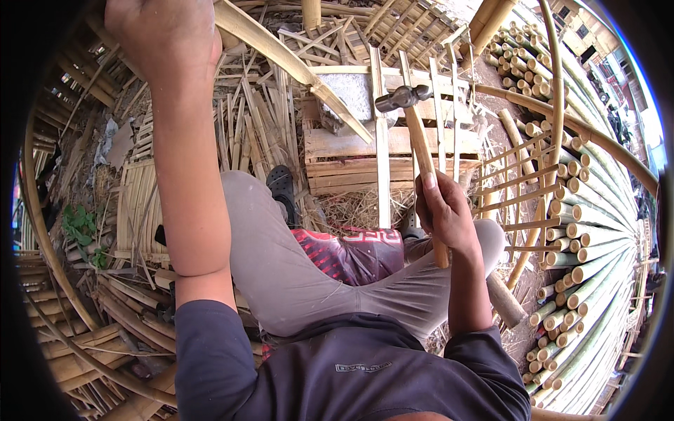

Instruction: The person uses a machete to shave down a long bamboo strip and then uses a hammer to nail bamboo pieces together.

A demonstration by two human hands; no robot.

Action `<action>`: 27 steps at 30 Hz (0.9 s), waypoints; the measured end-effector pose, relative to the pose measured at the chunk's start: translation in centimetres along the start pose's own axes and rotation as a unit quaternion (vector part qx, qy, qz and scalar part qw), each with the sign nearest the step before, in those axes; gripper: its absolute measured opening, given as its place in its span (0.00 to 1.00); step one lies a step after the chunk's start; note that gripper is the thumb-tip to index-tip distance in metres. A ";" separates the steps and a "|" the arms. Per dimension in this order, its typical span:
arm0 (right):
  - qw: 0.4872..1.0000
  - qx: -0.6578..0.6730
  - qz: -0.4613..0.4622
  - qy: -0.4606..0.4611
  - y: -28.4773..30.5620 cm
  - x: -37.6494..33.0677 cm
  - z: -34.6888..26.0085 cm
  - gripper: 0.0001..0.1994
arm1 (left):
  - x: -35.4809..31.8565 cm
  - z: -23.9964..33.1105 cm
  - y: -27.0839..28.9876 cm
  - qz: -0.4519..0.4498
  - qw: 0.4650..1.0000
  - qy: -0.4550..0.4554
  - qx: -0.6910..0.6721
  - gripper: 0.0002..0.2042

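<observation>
My right hand (445, 210) is wrapped round the wooden handle of a ball-peen hammer (419, 137), whose dark metal head is raised over a low wooden bench (340, 167). At the upper left my left arm stretches far forward, and my left hand (165, 35), cut off by the top edge, is closed on a split bamboo strip (270, 48). The strip slants down to the right, its pointed end above the bench. A pale stone block (345, 95) rests on the bench, partly behind the strip. Several narrow bamboo slats (382, 165) stand against the bench, beneath and beside the hammer.
Cut bamboo poles (590, 242) are stacked along the right side. Split bamboo pieces (256, 116) litter the ground left of the bench. A woven bamboo panel (140, 203) lies at the left. A bamboo rack with crossbars (519, 203) stands right of the bench. Straw covers the ground between my feet.
</observation>
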State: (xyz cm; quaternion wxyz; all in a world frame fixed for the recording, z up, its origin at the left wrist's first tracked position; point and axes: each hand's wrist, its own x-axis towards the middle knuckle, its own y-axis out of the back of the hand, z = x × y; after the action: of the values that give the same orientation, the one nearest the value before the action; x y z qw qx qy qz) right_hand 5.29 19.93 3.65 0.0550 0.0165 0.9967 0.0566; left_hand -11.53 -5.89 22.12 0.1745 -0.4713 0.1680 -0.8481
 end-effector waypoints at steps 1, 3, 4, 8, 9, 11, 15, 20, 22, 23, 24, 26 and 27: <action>1.000 -0.030 -0.002 0.001 0.4 -0.5 0.2 0.17 | 0.2 0.4 -1.5 0.002 0.999 -0.028 0.017 0.10; 0.998 -0.056 -0.004 0.002 0.8 -1.5 0.4 0.18 | 0.5 0.3 -2.7 -0.041 0.997 -0.060 0.010 0.12; 0.998 -0.057 -0.002 0.000 1.1 -1.9 1.1 0.18 | 0.6 0.0 -2.8 -0.085 0.994 -0.065 -0.016 0.13; 0.998 -0.057 -0.032 -0.010 0.4 -2.3 2.1 0.17 | 1.0 -2.5 -4.3 -0.090 0.988 -0.065 0.103 0.12; 0.998 -0.059 -0.034 -0.014 0.4 -2.4 2.3 0.17 | 0.7 -3.2 -4.3 -0.116 0.986 -0.053 0.107 0.11; 0.996 -0.085 -0.029 -0.024 0.6 -2.5 2.4 0.17 | -0.5 -4.9 -5.1 -0.128 0.989 0.021 0.068 0.10; 0.996 -0.076 -0.019 -0.040 1.5 -2.9 3.0 0.17 | -1.4 -8.0 -5.8 -0.161 0.987 -0.005 0.030 0.10; 0.998 -0.039 -0.002 -0.056 1.3 -3.0 3.1 0.17 | -0.9 -8.5 -5.1 -0.155 0.981 -0.054 0.103 0.11; 0.997 -0.049 0.000 -0.057 1.6 -2.9 3.4 0.17 | -0.8 -8.6 -5.1 -0.145 0.970 -0.115 0.159 0.12; 0.997 -0.054 -0.001 -0.056 1.6 -2.8 3.6 0.17 | -1.2 -8.6 -5.4 -0.132 0.971 -0.119 0.159 0.12; 0.997 -0.060 0.003 -0.055 1.9 -2.7 4.0 0.17 | -2.5 -7.7 -6.4 -0.120 0.973 -0.119 0.157 0.12; 0.996 -0.073 0.009 -0.053 2.2 -2.4 4.7 0.17 | -3.2 -8.1 -6.9 -0.137 0.982 -0.077 0.108 0.13; 0.995 -0.077 0.004 -0.058 2.1 -2.3 4.4 0.17 | -2.5 -8.7 -6.6 -0.166 0.983 -0.039 0.064 0.14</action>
State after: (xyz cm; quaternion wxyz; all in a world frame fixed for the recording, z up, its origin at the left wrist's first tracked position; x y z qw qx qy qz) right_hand 8.08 22.39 -0.19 0.1138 0.0199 0.9845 0.1319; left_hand -18.69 2.15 18.93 0.0678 -0.5127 0.0256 -0.8555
